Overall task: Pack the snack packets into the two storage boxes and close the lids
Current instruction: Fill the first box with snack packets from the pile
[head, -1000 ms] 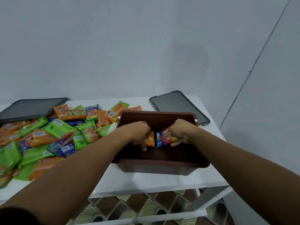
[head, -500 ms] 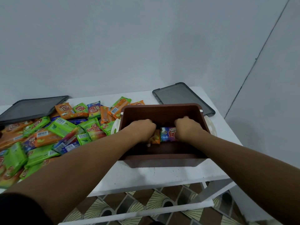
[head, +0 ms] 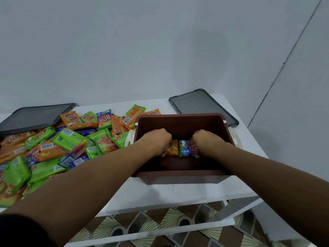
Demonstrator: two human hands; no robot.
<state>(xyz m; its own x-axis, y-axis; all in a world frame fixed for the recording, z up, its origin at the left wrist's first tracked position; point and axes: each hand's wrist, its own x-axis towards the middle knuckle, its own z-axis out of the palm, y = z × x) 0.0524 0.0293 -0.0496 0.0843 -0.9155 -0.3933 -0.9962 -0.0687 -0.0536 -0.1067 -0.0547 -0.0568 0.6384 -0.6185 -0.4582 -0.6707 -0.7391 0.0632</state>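
While the hands (head: 156, 140) (head: 207, 142) grip them, two packets (head: 172, 149) (head: 186, 149) sit inside the box (head: 181, 124).

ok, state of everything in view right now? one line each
brown box: upright on the table, lid off, two packets visible inside.
orange packet: inside the box, held by the left hand.
blue packet: inside the box beside the orange one, held by the right hand.
left lid: off, lying at the table's far left.
right lid: off, flat behind the box.
packet pile: loose on the table, unpacked.

Packet pile (head: 44, 150) cut by left edge, left hand (head: 156, 140) and right hand (head: 207, 141) fingertips hidden
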